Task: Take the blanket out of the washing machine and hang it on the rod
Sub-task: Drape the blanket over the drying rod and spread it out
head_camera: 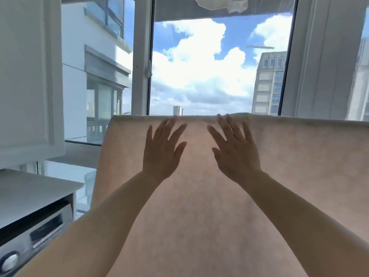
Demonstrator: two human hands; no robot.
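At the lower left of the frame stood one washing machine (30, 236), only its control panel and a round knob showing, so whether its door stood open could not be told. To its right, filling the middle and lower right, hung one pinkish blanket (289, 166), already out of the drum and folded over a straight top edge across the middle of the frame; the rod itself was hidden under the fold, so its presence there was a judgement. The left hand (162, 149) lay flat against the cloth just below that edge, fingers spread wide and holding nothing. Just right of it the right hand (235, 148) did the same, fingers splayed, with one ring on a finger. The task looked nearly finished: the removal was done and the hanging mostly so, with only smoothing and evening out probably left. Behind were one window (199, 66) in the centre and one white cabinet (28, 76) at upper left.
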